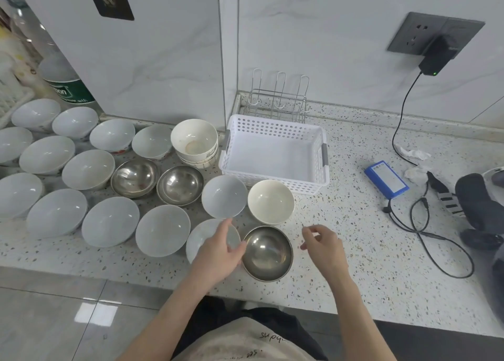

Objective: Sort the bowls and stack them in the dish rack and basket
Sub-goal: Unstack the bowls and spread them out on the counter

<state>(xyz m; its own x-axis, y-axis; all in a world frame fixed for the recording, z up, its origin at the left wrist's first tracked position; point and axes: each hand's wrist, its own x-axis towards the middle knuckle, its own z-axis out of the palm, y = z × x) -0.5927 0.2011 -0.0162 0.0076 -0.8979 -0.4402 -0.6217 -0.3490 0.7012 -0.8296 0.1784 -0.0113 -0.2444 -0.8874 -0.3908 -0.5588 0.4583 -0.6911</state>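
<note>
A person stood at a speckled counter, both bare hands reaching over it. The left hand lay over a white bowl, its fingers curved around the bowl's far rim and its thumb touching the left rim of a steel bowl. That steel bowl sat upright, mouth facing up, just right of the left fingers and left of the right hand. Being round, it showed no long axis. The right hand hovered just beside it, fingers loosely curled with thumb and forefinger nearly meeting, holding nothing.

Just beyond the fingers stood a pale blue-white bowl and a cream bowl, both mouth up. Farther beyond them sat a white perforated basket, its long side running left to right, and behind it a wire dish rack against the wall. Far to the left of the left fingers, many white bowls stood in rows, with two steel bowls and a stack of cream bowls among them. Well to the right lay a blue battery pack and a black cable.
</note>
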